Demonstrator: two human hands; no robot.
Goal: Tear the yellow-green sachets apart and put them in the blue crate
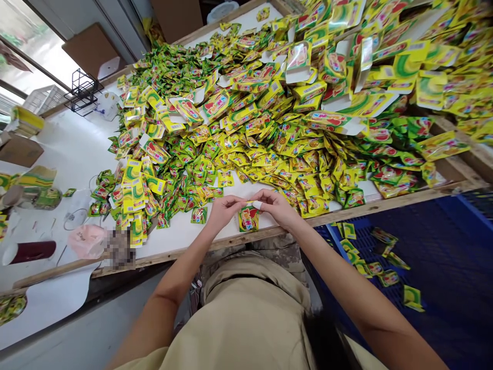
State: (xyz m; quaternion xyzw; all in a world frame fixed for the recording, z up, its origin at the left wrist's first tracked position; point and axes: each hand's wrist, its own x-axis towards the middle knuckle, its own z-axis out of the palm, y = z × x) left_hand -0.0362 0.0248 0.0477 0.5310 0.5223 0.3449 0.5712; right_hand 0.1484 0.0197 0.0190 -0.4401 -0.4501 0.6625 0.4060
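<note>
A small green and yellow printed packet (248, 220) with red fruit on it stands upright before me at the table's front edge. My left hand (227, 209) pinches its top edge from the left. From the right, my right hand (275, 206) pinches the same top edge, with something white wrapped on a fingertip. Whether the packet's top is sealed or parted is hidden by my fingers. Left of my hands, one loose green sachet (199, 215) lies on the white table (177, 234). Just beyond spreads a heap of small green and yellow sachets (265, 159).
Yellow cartons (217, 105) top the heap, and several more stand stacked at its left (134, 187). A wooden rim (346, 213) edges the table. Below right, a blue crate (442, 246) holds scattered packets. Leftward are a clear jar (48, 198), a dark red cylinder (34, 252) and a black wire rack (82, 92).
</note>
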